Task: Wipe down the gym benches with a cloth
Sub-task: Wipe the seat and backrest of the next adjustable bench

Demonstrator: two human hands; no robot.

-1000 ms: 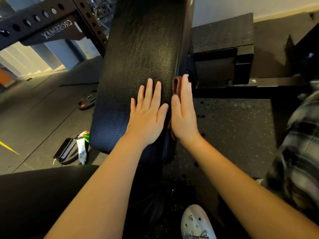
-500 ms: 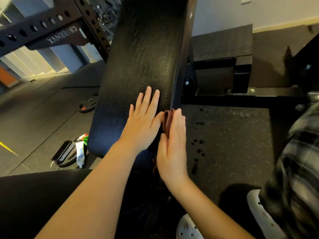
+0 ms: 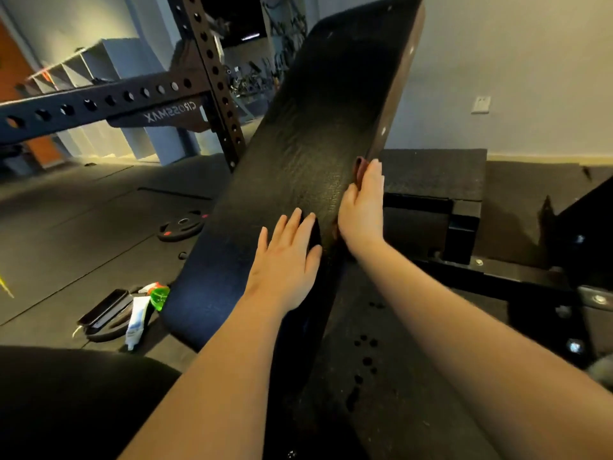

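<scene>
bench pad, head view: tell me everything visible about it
The bench pad is a long black cushion with a grainy, leather-like cover, tilted up and away, its near end rounded. Its right edge shows a brownish backing board with small pale dots. The left hand lies flat on top, fingers straight. The right hand presses a reddish-brown cloth against the right edge; most of the cloth is hidden.

The long black bench surface (image 3: 315,144), padded in textured vinyl, slopes steeply upward. A reddish-brown cloth (image 3: 360,167) lies flat against its right side edge, mostly covered, its upper tip showing.
</scene>
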